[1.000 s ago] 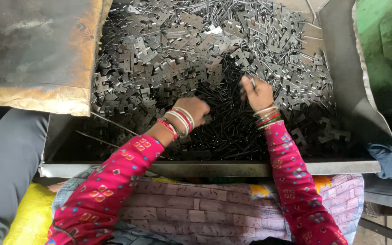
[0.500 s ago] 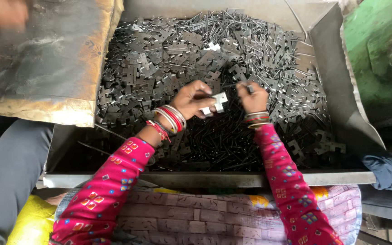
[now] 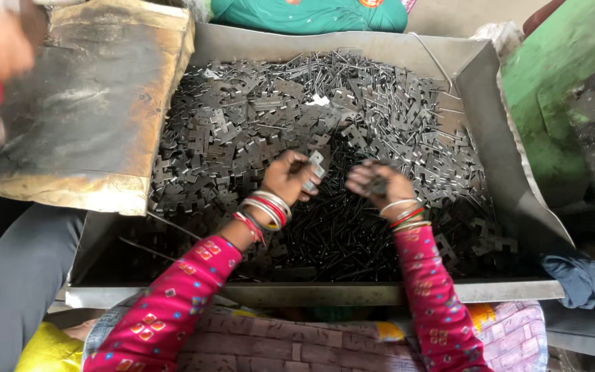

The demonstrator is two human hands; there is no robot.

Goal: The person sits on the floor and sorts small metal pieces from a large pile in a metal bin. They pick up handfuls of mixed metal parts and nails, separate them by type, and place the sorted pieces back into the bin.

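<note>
A rusty sheet [image 3: 91, 110] covers the tray's far left corner. In the tray [image 3: 490, 89], small flat metal plates [image 3: 242, 145] lie heaped toward the far side, thin dark pins [image 3: 339, 241] nearer. The left hand [image 3: 290, 179] pinches a plate [image 3: 315, 169] over the middle; just right, the right hand [image 3: 380, 184] curls narrowly round dark bits I cannot identify. A blue rag [image 3: 576, 279] hangs at the near right corner

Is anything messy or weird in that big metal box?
Nothing looks broken or spilled. The tray holds a jumbled heap of flat metal pieces and thin rods, all inside its walls. The left hand holds a pale plate; the right hand holds dark bits I cannot make out.
</note>
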